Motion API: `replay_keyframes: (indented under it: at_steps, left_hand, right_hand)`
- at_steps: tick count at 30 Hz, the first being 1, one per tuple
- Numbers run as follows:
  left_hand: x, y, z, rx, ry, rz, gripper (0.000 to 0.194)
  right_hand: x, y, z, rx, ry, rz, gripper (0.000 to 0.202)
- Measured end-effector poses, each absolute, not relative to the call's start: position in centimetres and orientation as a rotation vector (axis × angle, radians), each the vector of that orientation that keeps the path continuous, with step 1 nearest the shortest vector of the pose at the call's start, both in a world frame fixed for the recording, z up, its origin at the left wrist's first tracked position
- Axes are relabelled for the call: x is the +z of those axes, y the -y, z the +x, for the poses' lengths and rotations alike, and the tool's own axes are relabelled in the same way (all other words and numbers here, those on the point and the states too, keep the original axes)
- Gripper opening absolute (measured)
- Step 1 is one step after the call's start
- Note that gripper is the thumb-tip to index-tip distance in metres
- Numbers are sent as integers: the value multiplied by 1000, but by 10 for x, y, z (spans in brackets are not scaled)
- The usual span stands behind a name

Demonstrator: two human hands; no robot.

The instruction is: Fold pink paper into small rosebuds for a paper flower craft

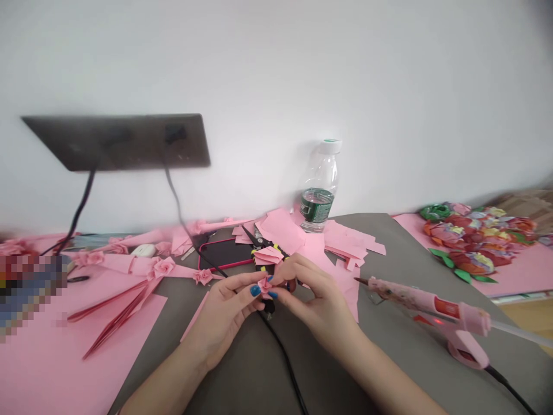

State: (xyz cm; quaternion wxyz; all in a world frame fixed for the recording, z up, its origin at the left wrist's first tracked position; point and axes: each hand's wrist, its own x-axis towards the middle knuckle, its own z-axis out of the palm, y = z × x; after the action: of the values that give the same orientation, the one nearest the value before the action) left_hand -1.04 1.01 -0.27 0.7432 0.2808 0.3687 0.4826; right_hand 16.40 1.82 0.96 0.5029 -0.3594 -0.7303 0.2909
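My left hand (pixel 218 314) and right hand (pixel 322 294) pinch one paper flower (pixel 265 285), partly hidden; one bottle (pixel 318 203); one glue gun (pixel 417 297), cord (pixel 504 382) cut off.

Open worktop (pixel 380 346) lies between the right hand (pixel 317 291) and the glue gun (pixel 432 304), whose nozzle juts toward the pink paper slips (pixel 345 239); behind it, another gap separates those slips from the paper flowers (pixel 479 236). Straight ahead, a black-bladed tool (pixel 249 235), a phone (pixel 235 253) and a bottle (pixel 318 199) crowd the way to the wall (pixel 389 115). Between the forearms (pixel 168 374) there is room, though a black cable (pixel 284 354) crosses it
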Motion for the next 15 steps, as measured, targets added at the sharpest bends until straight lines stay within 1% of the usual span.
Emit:
replay_keyframes:
  at_steps: [5, 9, 15]
  left_hand:
    - [-3, -8, -10, 1039, -808, 608, 27]
    - [-3, -7, -10, 1034, -776, 616, 28]
    - [-3, -9, -8, 1025, -800, 634, 28]
  right_hand:
    - [10, -18, 164, 644, 1798, -838, 16]
    - [11, -17, 166, 578, 1876, -774, 14]
    - [10, -17, 169, 483, 2004, -808, 15]
